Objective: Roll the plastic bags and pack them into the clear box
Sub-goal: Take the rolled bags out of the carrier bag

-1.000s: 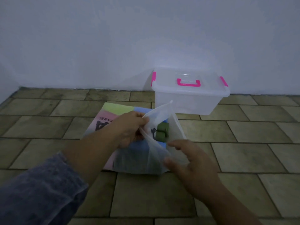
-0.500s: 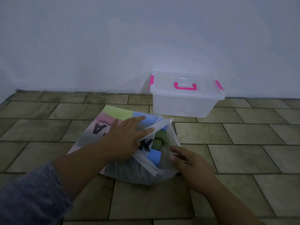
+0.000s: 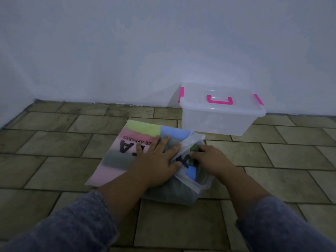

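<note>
From the head camera, the tiled floor [image 3: 54, 142] runs back to a pale wall [image 3: 145, 42]. The clear box [image 3: 214, 122] stands on the floor against that wall, right of centre, with its lid [image 3: 236, 106] on. The lid carries 1 pink handle [image 3: 220, 101] and 2 pink latches, 1 at each end.

Just in front of the box lies a flat pile of plastic bags. The top 1 is a pink bag [image 3: 112, 168] with large black letters on it. A yellow-green bag [image 3: 143, 128] and a blue bag [image 3: 172, 134] show at the far edge of the pile.

A see-through bag [image 3: 181, 195] sits on the near right part of the pile, its mouth towards the box. Inside it are a green roll [image 3: 195, 147] and a blue roll [image 3: 190, 172], with darker contents lower down that are too dim to make out.

The left hand [image 3: 154, 162] lies flat and spread across the pink bag and the edge of the see-through bag, fingers straight, pressing down and gripping nothing. The right hand [image 3: 212, 159] is at the mouth of the see-through bag, its fingers bent down beside the green roll. Whether they pinch the roll or the bag's edge cannot be told. Both forearms come out of grey-blue sleeves [image 3: 72, 226].
</note>
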Tool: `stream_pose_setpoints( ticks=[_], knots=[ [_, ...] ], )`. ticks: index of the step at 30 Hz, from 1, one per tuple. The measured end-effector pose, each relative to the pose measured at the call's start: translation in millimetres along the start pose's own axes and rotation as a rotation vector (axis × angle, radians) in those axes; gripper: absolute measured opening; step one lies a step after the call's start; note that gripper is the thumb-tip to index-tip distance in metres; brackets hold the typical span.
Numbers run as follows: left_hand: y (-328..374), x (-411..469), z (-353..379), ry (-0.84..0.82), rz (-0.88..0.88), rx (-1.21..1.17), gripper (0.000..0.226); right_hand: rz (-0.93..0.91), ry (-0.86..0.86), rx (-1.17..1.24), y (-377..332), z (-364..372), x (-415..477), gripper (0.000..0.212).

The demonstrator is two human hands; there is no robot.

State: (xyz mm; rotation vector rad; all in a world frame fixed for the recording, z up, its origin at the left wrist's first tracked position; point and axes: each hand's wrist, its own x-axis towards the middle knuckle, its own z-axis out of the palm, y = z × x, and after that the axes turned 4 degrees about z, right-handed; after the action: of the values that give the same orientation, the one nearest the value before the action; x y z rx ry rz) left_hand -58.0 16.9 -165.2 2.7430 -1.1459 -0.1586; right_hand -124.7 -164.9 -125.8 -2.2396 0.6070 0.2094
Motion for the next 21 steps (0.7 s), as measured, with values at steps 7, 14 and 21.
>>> stream_pose_setpoints(
  ticks=[7, 14, 21],
  knots=[
    [3, -3, 8, 0.153, -0.026, 0.039, 0.070, 0.094, -0.019, 0.318, 1, -5, 3, 0.025],
    [5, -7, 9, 0.212, -0.027, 0.023, 0.070, 0.053, 0.000, 0.503, 12, -5, 5, 0.033],
    [5, -7, 10, 0.221, -0.023, 0.008, 0.067, 0.013, -0.055, 0.383, 11, -2, 12, 0.028]
  ],
)
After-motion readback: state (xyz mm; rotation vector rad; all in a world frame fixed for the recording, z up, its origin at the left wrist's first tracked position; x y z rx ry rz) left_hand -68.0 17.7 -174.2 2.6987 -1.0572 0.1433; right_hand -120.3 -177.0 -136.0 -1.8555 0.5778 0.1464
